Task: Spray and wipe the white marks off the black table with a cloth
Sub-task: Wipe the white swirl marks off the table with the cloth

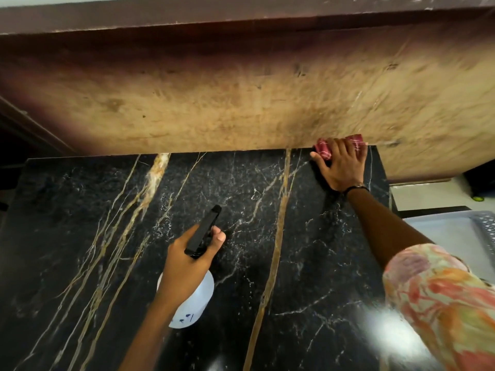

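The black marble table with gold and white veins fills the lower view. My left hand grips a white spray bottle by its black trigger head, nozzle pointing away over the middle of the table. My right hand lies with spread fingers on a red patterned cloth at the table's far right corner, pressing it against the surface beside the wall. Most of the cloth is hidden under the hand. I cannot pick out white marks apart from the marble's own veins.
A worn tan wall panel rises straight behind the table's far edge. To the right, past the table's edge, stand a white ledge and a pale grey plastic crate. Dark space lies off the left edge.
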A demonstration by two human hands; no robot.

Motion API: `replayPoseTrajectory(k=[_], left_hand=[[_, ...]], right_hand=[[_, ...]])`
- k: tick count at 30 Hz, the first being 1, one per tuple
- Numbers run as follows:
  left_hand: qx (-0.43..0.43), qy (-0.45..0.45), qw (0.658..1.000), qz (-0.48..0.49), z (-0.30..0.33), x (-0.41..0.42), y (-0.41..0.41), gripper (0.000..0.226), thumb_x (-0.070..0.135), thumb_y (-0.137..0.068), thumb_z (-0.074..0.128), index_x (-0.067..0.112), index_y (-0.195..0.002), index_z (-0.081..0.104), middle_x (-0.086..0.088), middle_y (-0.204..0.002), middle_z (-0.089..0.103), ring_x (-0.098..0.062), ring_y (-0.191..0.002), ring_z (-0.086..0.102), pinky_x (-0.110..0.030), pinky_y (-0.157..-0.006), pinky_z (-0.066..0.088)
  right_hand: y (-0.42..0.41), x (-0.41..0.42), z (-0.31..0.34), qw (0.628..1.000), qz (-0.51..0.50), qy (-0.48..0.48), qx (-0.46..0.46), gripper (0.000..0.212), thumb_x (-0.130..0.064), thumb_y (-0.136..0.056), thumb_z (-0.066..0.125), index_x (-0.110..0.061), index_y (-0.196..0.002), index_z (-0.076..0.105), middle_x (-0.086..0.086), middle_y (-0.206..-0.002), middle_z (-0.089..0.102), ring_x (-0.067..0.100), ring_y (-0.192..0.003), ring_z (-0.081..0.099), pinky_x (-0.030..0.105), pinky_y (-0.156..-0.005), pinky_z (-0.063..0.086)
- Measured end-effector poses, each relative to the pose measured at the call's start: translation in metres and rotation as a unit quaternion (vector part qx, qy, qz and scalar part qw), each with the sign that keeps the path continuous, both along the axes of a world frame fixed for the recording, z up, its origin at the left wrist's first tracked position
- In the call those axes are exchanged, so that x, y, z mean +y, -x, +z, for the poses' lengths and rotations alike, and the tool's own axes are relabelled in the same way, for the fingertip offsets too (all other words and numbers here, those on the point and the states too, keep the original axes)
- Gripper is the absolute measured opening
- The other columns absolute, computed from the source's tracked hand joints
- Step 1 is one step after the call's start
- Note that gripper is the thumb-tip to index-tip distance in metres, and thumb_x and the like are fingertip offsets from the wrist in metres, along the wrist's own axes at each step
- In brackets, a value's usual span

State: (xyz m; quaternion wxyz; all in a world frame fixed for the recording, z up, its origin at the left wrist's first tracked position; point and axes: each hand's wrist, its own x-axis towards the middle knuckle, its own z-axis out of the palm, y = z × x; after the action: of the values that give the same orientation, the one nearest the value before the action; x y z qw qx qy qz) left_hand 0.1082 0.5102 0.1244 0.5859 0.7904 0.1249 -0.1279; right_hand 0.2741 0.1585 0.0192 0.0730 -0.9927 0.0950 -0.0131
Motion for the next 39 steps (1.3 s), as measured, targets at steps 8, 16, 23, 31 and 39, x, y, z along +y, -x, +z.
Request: replayPoseTrajectory(k=[8, 16, 23, 31, 39], left_hand=[[0.007, 0.024, 0.998, 0.055, 0.003, -0.012, 0.007, 0.016, 0.028, -0.08, 0.067, 0.019, -0.092, 0.07, 0.018, -0.06, 0.064, 0.003, -0.057, 0.057, -0.026, -0.067, 0.043], [-0.026, 0.014, 0.992, 0.123, 0.013, 0.044, 0.017, 0.015, 0.032, -0.08, 0.065, 0.023, -0.092, 0.07, 0.014, -0.065, 0.065, 0.002, -0.057, 0.056, -0.028, -0.071, 0.045], [-0.051, 0.001, 0.985, 0.162, 0.023, 0.162, 0.03, 0.009, 0.025, -0.085, 0.064, 0.02, -0.092, 0.069, 0.015, -0.056, 0.059, 0.0, -0.052, 0.052, -0.025, -0.068, 0.044], [-0.059, -0.011, 0.976, 0.208, 0.024, 0.29, 0.045, 0.017, 0.031, -0.081, 0.065, 0.022, -0.094, 0.07, 0.016, -0.057, 0.061, 0.001, -0.057, 0.056, -0.022, -0.073, 0.044], [-0.065, -0.023, 0.968, 0.242, 0.017, 0.352, 0.066, 0.019, 0.035, -0.078, 0.066, 0.025, -0.093, 0.07, 0.015, -0.056, 0.06, -0.002, -0.056, 0.056, -0.021, -0.069, 0.043]], right_hand=[[0.001, 0.053, -0.001, 0.999, 0.017, -0.05, 0.001, 0.096, -0.08, -0.079, 0.009, -0.017, -0.146, 0.035, 0.005, -0.152, 0.037, 0.027, -0.144, 0.023, 0.062, -0.113, -0.008], [-0.004, 0.203, -0.001, 0.99, 0.104, -0.089, 0.019, 0.091, -0.078, -0.085, 0.028, -0.018, -0.152, 0.02, 0.003, -0.16, 0.021, 0.024, -0.149, 0.007, 0.056, -0.113, -0.014], [-0.014, 0.347, -0.003, 0.986, 0.138, -0.094, 0.011, 0.089, -0.076, -0.085, 0.033, -0.015, -0.151, 0.025, 0.004, -0.158, 0.026, 0.026, -0.148, 0.012, 0.06, -0.113, -0.011], [-0.027, 0.49, -0.005, 0.984, 0.15, -0.096, -0.015, 0.09, -0.078, -0.083, 0.036, -0.014, -0.146, 0.034, 0.004, -0.15, 0.038, 0.028, -0.142, 0.025, 0.059, -0.114, -0.001], [-0.047, 0.649, -0.007, 0.967, 0.232, -0.105, 0.007, 0.095, -0.082, -0.081, 0.03, -0.015, -0.147, 0.031, 0.004, -0.151, 0.037, 0.029, -0.142, 0.026, 0.061, -0.113, -0.007]])
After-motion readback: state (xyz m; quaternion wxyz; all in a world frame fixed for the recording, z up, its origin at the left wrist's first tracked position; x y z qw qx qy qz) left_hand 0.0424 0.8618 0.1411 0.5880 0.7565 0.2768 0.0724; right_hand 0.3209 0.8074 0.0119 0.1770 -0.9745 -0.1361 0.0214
